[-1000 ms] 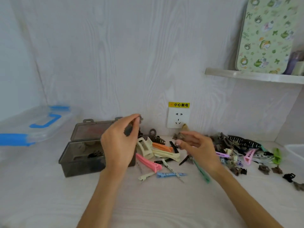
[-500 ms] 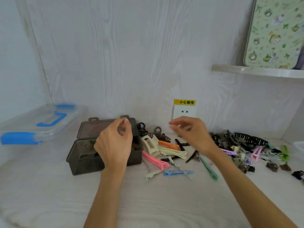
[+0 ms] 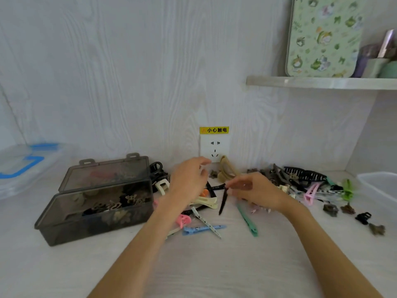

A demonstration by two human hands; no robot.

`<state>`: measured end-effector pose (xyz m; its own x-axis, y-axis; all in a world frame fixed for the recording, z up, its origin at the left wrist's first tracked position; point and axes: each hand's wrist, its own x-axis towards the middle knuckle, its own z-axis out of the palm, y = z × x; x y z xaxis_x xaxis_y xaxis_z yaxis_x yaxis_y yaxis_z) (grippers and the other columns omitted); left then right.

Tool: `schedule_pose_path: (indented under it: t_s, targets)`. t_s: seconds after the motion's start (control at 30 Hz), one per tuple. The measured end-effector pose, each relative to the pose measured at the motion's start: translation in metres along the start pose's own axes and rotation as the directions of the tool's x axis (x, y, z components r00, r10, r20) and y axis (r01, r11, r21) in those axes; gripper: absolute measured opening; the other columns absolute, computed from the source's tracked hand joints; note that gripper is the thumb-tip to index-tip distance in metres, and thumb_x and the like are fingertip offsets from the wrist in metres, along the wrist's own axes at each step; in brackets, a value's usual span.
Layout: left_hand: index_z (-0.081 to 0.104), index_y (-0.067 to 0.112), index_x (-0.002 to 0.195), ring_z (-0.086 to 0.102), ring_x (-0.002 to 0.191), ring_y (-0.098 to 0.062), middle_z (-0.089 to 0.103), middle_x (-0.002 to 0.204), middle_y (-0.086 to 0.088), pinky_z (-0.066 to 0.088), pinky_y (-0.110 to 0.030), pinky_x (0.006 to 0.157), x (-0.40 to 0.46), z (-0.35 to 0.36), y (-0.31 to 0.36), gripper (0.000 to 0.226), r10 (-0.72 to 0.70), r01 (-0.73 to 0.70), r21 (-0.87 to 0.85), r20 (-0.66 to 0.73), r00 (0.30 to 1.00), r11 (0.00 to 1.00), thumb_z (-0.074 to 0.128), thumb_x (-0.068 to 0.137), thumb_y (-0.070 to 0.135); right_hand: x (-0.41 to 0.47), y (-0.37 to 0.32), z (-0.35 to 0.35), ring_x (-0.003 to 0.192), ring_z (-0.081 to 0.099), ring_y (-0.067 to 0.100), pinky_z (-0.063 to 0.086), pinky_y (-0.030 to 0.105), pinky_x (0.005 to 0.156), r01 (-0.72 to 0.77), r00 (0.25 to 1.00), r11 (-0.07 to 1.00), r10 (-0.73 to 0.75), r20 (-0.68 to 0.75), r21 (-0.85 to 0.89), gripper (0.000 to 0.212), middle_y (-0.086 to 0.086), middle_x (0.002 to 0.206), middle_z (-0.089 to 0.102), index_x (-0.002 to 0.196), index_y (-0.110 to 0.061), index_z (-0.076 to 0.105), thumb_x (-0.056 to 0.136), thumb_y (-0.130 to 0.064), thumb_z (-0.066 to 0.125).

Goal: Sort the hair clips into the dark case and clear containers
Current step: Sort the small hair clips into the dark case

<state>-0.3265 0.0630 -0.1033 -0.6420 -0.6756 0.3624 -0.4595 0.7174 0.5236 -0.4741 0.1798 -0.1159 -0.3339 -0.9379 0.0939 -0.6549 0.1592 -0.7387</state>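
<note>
We had the right hand (image 3: 255, 190) pinching a slim black hair clip (image 3: 223, 198) by its top end, so it dangled point-down just above the mixed pile of coloured plastic clips (image 3: 204, 220) in the middle of the white bench (image 3: 193, 272). The left hand (image 3: 187, 183) hovered next to it with relaxed fingers, grasping nothing as far as we could see. The smoky dark plastic case (image 3: 94, 211) sat to the left with its lid flipped back, a few dark clips already inside. One clear container (image 3: 380, 188) stood at the far right, and a clear box with blue trim (image 3: 25, 166) at the far left. So we were mid-pick, with plenty left to sort. Our guess: the next move was carrying that black clip left over the case rim and letting go.
</note>
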Motion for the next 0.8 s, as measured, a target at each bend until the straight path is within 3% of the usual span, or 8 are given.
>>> schedule_pose_path:
  t_s: [0.07, 0.17, 0.27, 0.4, 0.53, 0.6, 0.67, 0.8]
  targets:
    - [0.056, 0.025, 0.125, 0.056, 0.115, -0.017, 0.060, 0.128, 0.003, 0.046, -0.037, 0.096, 0.013, 0.011, 0.001, 0.037, 0.006, -0.006, 0.042, -0.002, 1.000, 0.999, 0.043, 0.094, 0.010, 0.001, 0.000, -0.005, 0.068, 0.063, 0.006, 0.052, 0.014, 0.063, -0.007, 0.986, 0.966, 0.050, -0.159, 0.258, 0.019, 0.003, 0.090, 0.070, 0.107, -0.017, 0.067, 0.091, -0.018, 0.057]
    - [0.058, 0.021, 0.124, 0.055, 0.114, -0.028, 0.061, 0.125, -0.006, 0.048, -0.041, 0.090, 0.023, 0.033, 0.005, 0.040, 0.038, -0.048, 0.129, 0.077, 0.996, 0.990, 0.045, 0.089, 0.006, 0.005, 0.006, -0.014, 0.060, 0.057, 0.013, 0.049, 0.015, 0.051, -0.010, 0.908, 0.824, 0.244, -0.339, 0.566, 0.023, 0.008, 0.082, 0.065, 0.108, -0.010, 0.064, 0.097, -0.012, 0.044]
    - [0.057, 0.018, 0.119, 0.051, 0.114, -0.029, 0.061, 0.123, -0.006, 0.045, -0.040, 0.090, 0.025, 0.052, 0.003, 0.035, 0.038, -0.063, 0.253, 0.101, 0.994, 0.965, 0.048, 0.086, 0.011, 0.007, 0.019, -0.018, 0.059, 0.056, 0.011, 0.047, 0.013, 0.049, -0.041, 0.822, 0.836, 0.339, -0.457, 0.547, 0.017, 0.004, 0.078, 0.065, 0.105, -0.009, 0.064, 0.093, -0.014, 0.052]
    - [0.056, 0.019, 0.125, 0.048, 0.113, -0.029, 0.057, 0.125, -0.005, 0.041, -0.038, 0.092, 0.027, 0.054, -0.004, 0.037, 0.025, -0.037, 0.336, 0.040, 0.999, 0.941, 0.048, 0.089, 0.013, 0.008, 0.026, -0.023, 0.070, 0.058, 0.016, 0.049, 0.023, 0.063, 0.015, 0.779, 0.914, 0.243, -0.578, 0.405, 0.012, 0.004, 0.086, 0.066, 0.093, -0.018, 0.067, 0.086, -0.010, 0.062]
    - [0.065, 0.018, 0.114, 0.048, 0.110, -0.027, 0.055, 0.119, -0.007, 0.042, -0.037, 0.093, 0.024, 0.048, -0.010, 0.026, -0.008, 0.003, 0.395, 0.012, 1.000, 0.919, 0.050, 0.093, 0.020, -0.002, 0.027, -0.046, 0.067, 0.054, 0.011, 0.047, 0.025, 0.066, 0.082, 0.605, 0.842, 0.383, -0.698, 0.534, 0.023, 0.004, 0.101, 0.064, 0.101, -0.019, 0.065, 0.091, -0.004, 0.050]
    - [0.068, 0.020, 0.107, 0.052, 0.106, -0.026, 0.059, 0.113, -0.007, 0.043, -0.036, 0.090, 0.021, 0.047, -0.011, 0.022, -0.010, 0.007, 0.379, 0.006, 1.000, 0.925, 0.053, 0.092, 0.023, -0.007, 0.029, -0.055, 0.065, 0.048, 0.007, 0.043, 0.019, 0.060, 0.061, 0.620, 0.804, 0.433, -0.654, 0.591, 0.033, 0.002, 0.103, 0.062, 0.110, -0.017, 0.062, 0.091, 0.002, 0.042]
    - [0.071, 0.023, 0.099, 0.059, 0.096, -0.025, 0.066, 0.104, -0.006, 0.045, -0.034, 0.083, 0.017, 0.046, -0.013, 0.017, -0.014, 0.017, 0.357, -0.009, 1.000, 0.934, 0.056, 0.090, 0.021, -0.012, 0.029, -0.062, 0.068, 0.050, 0.007, 0.040, 0.016, 0.059, -0.004, 0.695, 0.848, 0.383, -0.609, 0.530, 0.035, 0.003, 0.103, 0.062, 0.114, -0.016, 0.061, 0.091, 0.003, 0.043]
    - [0.070, 0.026, 0.098, 0.065, 0.090, -0.023, 0.072, 0.098, 0.001, 0.051, -0.033, 0.076, 0.012, 0.041, -0.012, 0.014, -0.030, 0.058, 0.267, -0.109, 0.994, 0.962, 0.059, 0.088, 0.027, -0.016, 0.030, -0.063, 0.095, 0.058, 0.013, 0.042, 0.021, 0.084, -0.170, 0.876, 0.968, 0.234, -0.422, 0.184, 0.025, 0.005, 0.107, 0.066, 0.110, -0.013, 0.068, 0.087, -0.006, 0.060]
